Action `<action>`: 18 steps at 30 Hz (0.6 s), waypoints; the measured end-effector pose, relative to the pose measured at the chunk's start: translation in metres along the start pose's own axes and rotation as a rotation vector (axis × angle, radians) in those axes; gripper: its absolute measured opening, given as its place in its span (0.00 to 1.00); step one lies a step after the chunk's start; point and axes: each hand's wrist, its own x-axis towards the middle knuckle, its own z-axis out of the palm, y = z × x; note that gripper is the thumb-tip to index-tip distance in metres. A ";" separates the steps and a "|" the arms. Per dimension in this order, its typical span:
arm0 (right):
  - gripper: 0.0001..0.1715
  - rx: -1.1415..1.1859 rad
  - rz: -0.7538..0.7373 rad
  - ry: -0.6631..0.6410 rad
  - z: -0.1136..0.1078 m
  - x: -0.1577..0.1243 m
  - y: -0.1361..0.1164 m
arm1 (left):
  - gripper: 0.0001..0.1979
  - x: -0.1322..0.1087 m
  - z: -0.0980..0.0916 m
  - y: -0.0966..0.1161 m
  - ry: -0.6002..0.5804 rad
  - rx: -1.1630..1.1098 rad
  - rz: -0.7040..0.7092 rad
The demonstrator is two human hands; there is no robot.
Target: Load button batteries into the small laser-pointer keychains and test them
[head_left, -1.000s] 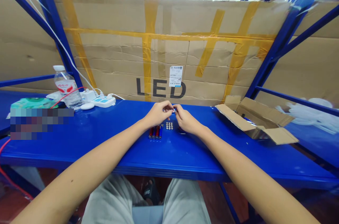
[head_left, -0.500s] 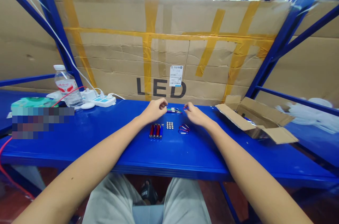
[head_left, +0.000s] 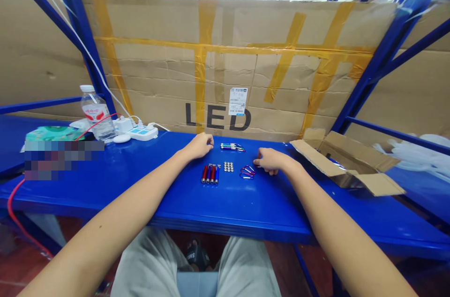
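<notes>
My left hand (head_left: 201,145) rests on the blue table with its fingers curled in and nothing showing in them. Just right of it lie slim metal tubes with clips (head_left: 230,146), in a small bundle. My right hand (head_left: 270,160) is low over the table, fingertips drawn together beside the small red and blue carabiners (head_left: 247,173); whatever they may pinch is too small to make out. Between my forearms, red and blue metal tubes (head_left: 210,174) lie side by side. Several silver button cells (head_left: 228,167) sit in neat rows next to them.
An open cardboard box (head_left: 346,161) with some items inside stands on the right. At the left are a water bottle (head_left: 96,114), a white power strip (head_left: 143,132) with cables and a green packet (head_left: 54,133). A large cardboard sheet (head_left: 158,77) closes off the back.
My left hand has drawn left, away from the clipped tubes, leaving them on the table. My right hand has come nearer to me, down beside the carabiners. The view has shifted slightly.
</notes>
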 end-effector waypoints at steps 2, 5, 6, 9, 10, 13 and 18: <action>0.18 -0.005 -0.008 -0.002 -0.001 0.001 0.003 | 0.02 0.000 0.000 -0.001 -0.028 -0.009 -0.035; 0.21 -0.037 0.006 0.058 -0.002 0.003 0.008 | 0.03 -0.002 -0.001 0.001 -0.071 -0.025 -0.060; 0.21 -0.040 0.013 0.070 -0.002 0.004 0.008 | 0.03 -0.002 -0.001 0.001 -0.074 -0.023 -0.059; 0.20 -0.021 0.006 0.046 -0.002 0.005 0.010 | 0.03 -0.004 -0.001 0.002 -0.059 -0.018 -0.056; 0.18 -0.023 -0.001 0.042 -0.002 0.005 0.010 | 0.03 -0.004 -0.001 0.002 -0.054 -0.016 -0.053; 0.16 -0.045 -0.034 0.066 -0.004 0.004 0.011 | 0.03 -0.003 -0.003 0.001 -0.076 0.003 -0.053; 0.11 0.020 -0.164 0.018 -0.008 0.001 0.009 | 0.04 -0.003 -0.012 -0.004 -0.279 0.066 -0.095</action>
